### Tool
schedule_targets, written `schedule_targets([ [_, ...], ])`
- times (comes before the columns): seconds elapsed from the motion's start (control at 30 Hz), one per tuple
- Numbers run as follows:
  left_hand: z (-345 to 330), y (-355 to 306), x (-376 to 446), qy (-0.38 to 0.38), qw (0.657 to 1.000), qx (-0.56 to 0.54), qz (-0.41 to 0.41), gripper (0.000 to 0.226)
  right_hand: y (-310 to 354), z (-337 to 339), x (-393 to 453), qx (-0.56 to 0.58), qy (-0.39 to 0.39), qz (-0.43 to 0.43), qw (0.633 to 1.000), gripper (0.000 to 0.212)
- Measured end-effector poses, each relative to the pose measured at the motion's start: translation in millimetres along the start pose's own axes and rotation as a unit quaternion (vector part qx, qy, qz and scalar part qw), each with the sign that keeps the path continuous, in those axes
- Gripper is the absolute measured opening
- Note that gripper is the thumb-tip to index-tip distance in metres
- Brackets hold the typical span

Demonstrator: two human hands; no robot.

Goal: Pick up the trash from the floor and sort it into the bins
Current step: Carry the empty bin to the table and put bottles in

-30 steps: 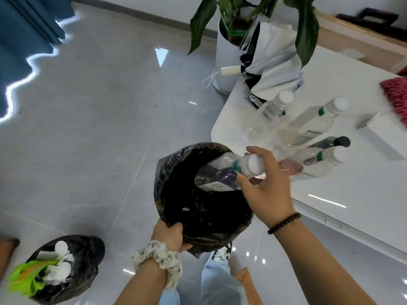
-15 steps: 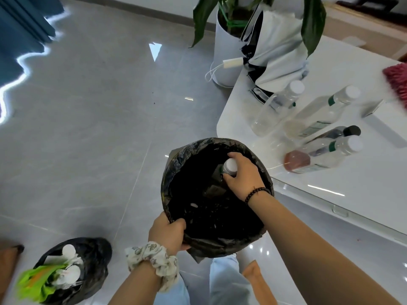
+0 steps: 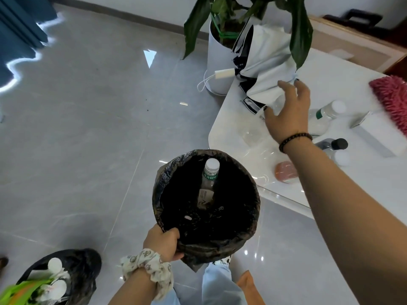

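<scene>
A clear plastic bottle (image 3: 208, 183) with a white screw cap and a green neck band stands nearly upright inside the bin (image 3: 253, 194), leaning against its far wall, its paper label facing up. The bin is round and lined with a crinkled, glossy black plastic bag that folds over the rim. The left hand (image 3: 164, 242), a flowered fabric scrunchie on its wrist, grips the near rim, fingers curled over the liner's edge.

The right hand (image 3: 287, 113), a dark beaded bracelet on its wrist, is raised above the table (image 3: 330, 186) with fingers spread and relaxed, holding nothing. It hovers over a transparent bottle lying on the white, glossy tabletop near the table's left edge; whether the fingertips touch it cannot be told. More bottles lie further right on the table: one clear with a white cap and green band (image 3: 326, 113), one dark with a black cap (image 3: 332, 144), and one holding pinkish liquid (image 3: 286, 169) near the front edge. A folded white and black cloth bag (image 3: 262, 62) sits at the table's far left corner, and a fuzzy red duster head (image 3: 392, 102) lies at its right edge.

On the grey polished tile floor, a white cylindrical planter (image 3: 214, 62) with broad green leaves stands just beyond the table. At the lower left, a second black-lined bin (image 3: 86, 267) holds white cups and green wrappers.
</scene>
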State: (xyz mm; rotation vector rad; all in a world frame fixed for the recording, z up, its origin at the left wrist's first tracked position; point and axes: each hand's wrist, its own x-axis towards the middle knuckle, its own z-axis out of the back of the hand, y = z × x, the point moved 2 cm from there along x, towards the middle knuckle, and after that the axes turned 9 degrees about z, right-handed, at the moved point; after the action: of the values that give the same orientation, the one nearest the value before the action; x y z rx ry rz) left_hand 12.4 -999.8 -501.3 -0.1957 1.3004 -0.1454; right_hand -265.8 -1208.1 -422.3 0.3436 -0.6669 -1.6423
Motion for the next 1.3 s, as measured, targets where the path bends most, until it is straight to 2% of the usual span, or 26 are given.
schedule_targets([
  [0.07,-1.2,-3.2,2.2,-0.003,1.000,0.006,-0.001,0.017,-20.5,0.1,12.8,0.052,0.023,-0.077,0.995,0.052],
  [0.13,-2.5,-6.8,4.4,-0.003,1.000,0.008,-0.002,0.017,-37.3,-0.3,13.4,0.085,0.026,-0.113,0.990,0.045],
  [0.23,-3.9,-11.9,3.8,-0.002,1.000,0.006,-0.011,0.018,-40.8,6.4,-1.7,0.068,0.003,-0.074,0.995,0.040],
  [0.3,-4.4,-15.2,2.2,-0.002,1.000,0.005,-0.015,0.018,-29.5,18.3,-16.4,0.070,-0.040,-0.033,0.996,0.040],
  [0.4,-4.6,-17.5,4.6,-0.002,1.000,0.009,-0.010,0.015,3.1,45.0,-45.1,0.127,-0.089,0.004,0.988,0.040],
  [0.47,-3.9,-17.3,8.3,-0.003,1.000,0.013,-0.005,0.015,26.7,65.3,-66.2,0.181,-0.095,0.024,0.979,0.040],
  [0.57,-2.8,-15.9,9.4,-0.008,1.000,0.018,-0.003,0.018,47.1,88.9,-86.6,0.261,-0.043,0.034,0.964,0.041],
  [0.73,-0.3,-10.5,4.0,-0.021,0.997,0.065,-0.038,0.024,38.5,73.5,-103.9,0.364,0.091,-0.035,0.926,0.039],
  [1.03,-3.1,-6.7,-10.8,0.001,0.993,0.096,-0.065,0.023,34.7,-51.8,-137.4,0.299,0.225,-0.052,0.926,0.044],
  [1.17,-8.3,-4.2,-16.2,-0.003,0.989,0.121,-0.086,0.021,44.0,-80.6,-147.2,0.252,0.276,-0.034,0.927,0.042],
  [1.3,-13.6,-7.2,-19.3,0.008,0.987,0.131,-0.096,0.019,35.0,-95.4,-156.4,0.223,0.288,-0.019,0.931,0.044],
])
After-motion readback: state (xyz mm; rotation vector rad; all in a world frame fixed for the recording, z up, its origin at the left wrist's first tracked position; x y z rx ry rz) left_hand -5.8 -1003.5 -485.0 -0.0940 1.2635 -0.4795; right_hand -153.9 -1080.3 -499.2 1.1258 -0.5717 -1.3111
